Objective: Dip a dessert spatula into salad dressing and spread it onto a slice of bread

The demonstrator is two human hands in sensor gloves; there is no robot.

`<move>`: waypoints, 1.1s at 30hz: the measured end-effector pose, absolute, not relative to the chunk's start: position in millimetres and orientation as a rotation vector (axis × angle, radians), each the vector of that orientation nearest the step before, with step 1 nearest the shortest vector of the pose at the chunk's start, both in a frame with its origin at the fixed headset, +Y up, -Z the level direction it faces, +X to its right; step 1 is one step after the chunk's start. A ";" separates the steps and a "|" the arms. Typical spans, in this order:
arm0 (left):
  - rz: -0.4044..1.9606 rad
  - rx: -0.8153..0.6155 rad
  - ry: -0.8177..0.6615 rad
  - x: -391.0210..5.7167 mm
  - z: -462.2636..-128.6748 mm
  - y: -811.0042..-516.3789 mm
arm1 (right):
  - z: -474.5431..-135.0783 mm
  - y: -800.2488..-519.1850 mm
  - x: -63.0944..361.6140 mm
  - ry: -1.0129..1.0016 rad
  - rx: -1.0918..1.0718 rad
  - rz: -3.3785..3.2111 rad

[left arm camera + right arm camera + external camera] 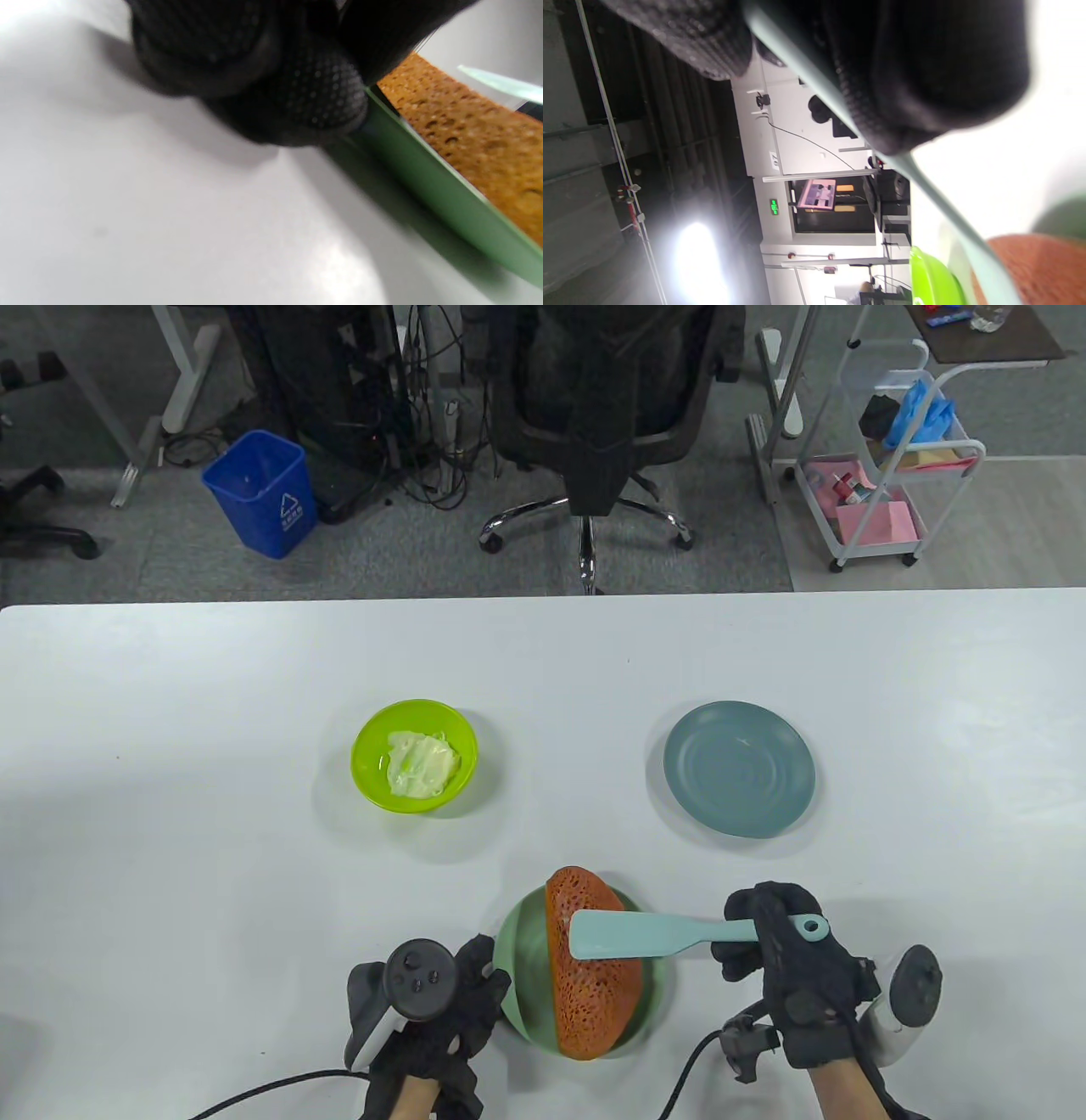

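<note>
A grey-blue plate (739, 768) sits empty toward the desk's (170, 729) right edge; beyond the far edge stand a blue bin (259, 492) and black chair (607, 398).

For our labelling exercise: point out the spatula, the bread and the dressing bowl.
spatula (604, 935), table view, on its blade
bread (594, 1001), table view, on its lower half
dressing bowl (366, 746), table view, on its left rim

The spatula (670, 934) blade hides a strip of the bread slice (594, 993); the right hand's (789, 976) grip covers its handle's middle.
</note>
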State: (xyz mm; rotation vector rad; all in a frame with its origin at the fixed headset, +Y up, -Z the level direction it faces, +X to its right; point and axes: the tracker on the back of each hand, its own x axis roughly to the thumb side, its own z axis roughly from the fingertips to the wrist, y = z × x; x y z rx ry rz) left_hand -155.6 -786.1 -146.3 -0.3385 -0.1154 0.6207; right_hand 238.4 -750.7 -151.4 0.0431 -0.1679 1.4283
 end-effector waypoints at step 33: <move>0.627 -0.336 -0.117 -156.1 -146.1 -786.2 | -157.4 -713.0 247.2 -0.268 0.155 1.362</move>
